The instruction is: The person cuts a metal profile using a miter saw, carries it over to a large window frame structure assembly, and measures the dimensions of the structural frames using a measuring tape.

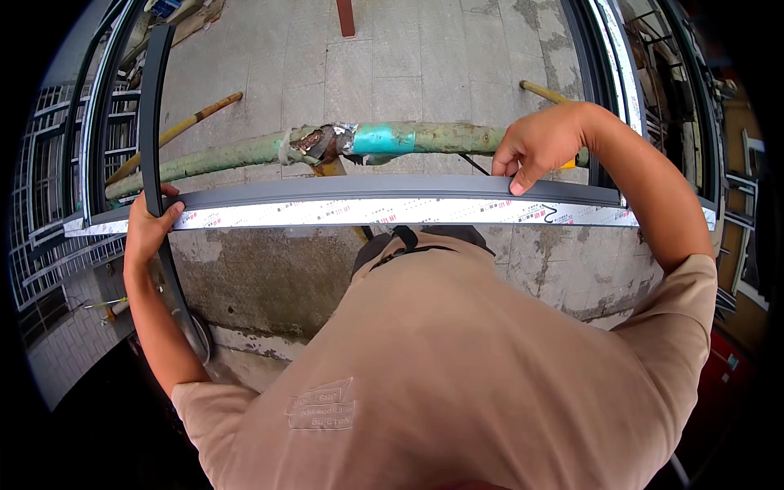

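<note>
Fingers (173, 214) at a film-faced grey metal rail (343, 189)

From my remote seat I see the left hand (144, 232) closed round a long dark strip (153, 106), which crosses the rail near its left end and trails below it. The right hand (543, 149) sets bent thumb and fingers on the rail's top, toward the right; whether they pinch anything, I can't tell. A peeling green pipe (212, 163) runs just beyond.

Across mid-frame, a bar (367, 188) is crossed at the left by a strip (153, 122), around which the left hand (149, 227) is placed. Right of centre, the right hand (541, 149) is set on the bar; beyond it, a pipe (457, 137) is seen.
</note>
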`<action>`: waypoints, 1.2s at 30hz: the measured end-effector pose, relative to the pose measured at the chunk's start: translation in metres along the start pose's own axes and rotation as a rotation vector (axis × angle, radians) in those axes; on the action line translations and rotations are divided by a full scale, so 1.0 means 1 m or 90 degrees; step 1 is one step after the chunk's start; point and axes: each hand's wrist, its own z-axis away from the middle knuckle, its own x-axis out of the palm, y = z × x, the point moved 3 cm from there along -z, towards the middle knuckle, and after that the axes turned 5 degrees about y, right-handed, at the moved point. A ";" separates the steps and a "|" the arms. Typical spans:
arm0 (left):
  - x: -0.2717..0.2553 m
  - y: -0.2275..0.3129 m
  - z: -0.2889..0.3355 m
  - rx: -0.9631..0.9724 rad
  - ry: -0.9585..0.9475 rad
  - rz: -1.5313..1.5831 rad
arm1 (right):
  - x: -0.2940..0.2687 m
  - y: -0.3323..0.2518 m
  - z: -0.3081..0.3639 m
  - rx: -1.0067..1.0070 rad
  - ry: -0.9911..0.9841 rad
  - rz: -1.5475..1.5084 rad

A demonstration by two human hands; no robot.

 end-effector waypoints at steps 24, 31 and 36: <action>0.024 0.035 0.036 0.085 0.048 -0.161 | -0.004 0.001 -0.012 0.007 -0.043 0.068; 0.007 0.038 0.040 0.046 0.066 -0.231 | -0.005 -0.006 -0.009 0.019 -0.006 0.153; 0.006 0.032 0.043 0.044 0.057 -0.235 | -0.003 -0.005 -0.006 0.056 0.024 0.109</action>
